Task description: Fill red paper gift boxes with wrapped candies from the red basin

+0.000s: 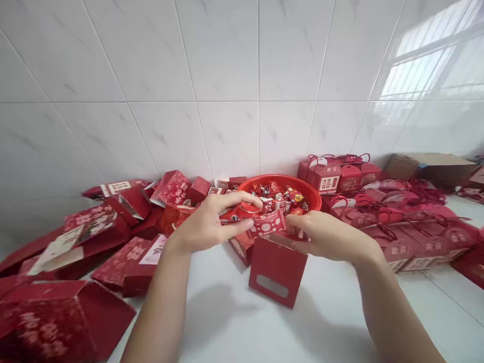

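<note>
In the head view, my left hand (212,222) pinches a red patterned candy packet (267,224) between thumb and fingers, just in front of a red bowl (314,196) of wrapped candies. A red box (278,269) with a pale oval on its front stands below the packet. My right hand (325,234) is at the box's upper right edge, with its fingers curled and their tips partly hidden behind the box. Another red box (242,248) lies behind the left side of this box, under the packet.
Red boxes (109,262) lie heaped at the left. Rows of closed red boxes with cord handles (416,247) stand at the right. A brown carton (427,169) is behind them, against the tiled wall (230,131).
</note>
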Demonstrator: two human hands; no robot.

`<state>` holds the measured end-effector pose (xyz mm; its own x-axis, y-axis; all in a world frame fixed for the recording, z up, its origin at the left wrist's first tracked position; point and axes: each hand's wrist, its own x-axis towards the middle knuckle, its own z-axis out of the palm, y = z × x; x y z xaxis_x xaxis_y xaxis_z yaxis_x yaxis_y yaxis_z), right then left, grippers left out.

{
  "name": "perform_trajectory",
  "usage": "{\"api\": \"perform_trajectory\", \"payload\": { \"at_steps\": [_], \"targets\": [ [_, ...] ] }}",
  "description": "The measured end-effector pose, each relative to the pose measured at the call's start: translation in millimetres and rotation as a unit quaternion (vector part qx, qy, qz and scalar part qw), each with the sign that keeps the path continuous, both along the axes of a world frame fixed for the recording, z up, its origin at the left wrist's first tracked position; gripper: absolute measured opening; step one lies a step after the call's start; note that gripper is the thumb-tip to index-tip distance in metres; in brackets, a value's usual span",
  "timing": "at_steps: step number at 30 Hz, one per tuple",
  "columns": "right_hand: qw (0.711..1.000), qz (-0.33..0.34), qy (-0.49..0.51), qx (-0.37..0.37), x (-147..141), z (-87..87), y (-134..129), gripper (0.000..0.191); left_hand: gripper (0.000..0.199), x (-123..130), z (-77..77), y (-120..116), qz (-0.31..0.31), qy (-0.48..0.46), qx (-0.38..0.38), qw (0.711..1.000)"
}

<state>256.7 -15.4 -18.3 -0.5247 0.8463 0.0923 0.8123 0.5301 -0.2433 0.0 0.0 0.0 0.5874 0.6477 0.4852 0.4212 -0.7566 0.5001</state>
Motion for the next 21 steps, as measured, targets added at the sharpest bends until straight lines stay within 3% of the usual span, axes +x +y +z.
{"api": "perform_trajectory", "payload": {
  "at_steps": [5, 11, 17, 21],
  "targets": [
    [0.994, 0.056, 0.077, -0.055, 13, 0.1, 17, 0.021, 0.034, 18, -5.5, 0, -0.033, 0.074, 0.004, 0.997],
    [0.974, 0.075, 0.211, -0.040, 12, -7.0, 34, 0.019, 0.051, 39, -18.4, 1, 0.026, 0.142, 0.077, 0.987],
    [0.968, 0.053, 0.245, 0.002, 13, -13.8, 47, 0.014, 0.029, 60, -30.9, 9, 0.023, 0.072, 0.060, 0.995],
    [0.966, 0.057, 0.253, -0.021, 14, -17.6, 53, 0.010, 0.034, 67, -36.7, 12, 0.047, 0.089, 0.036, 0.994]
  ]
}}
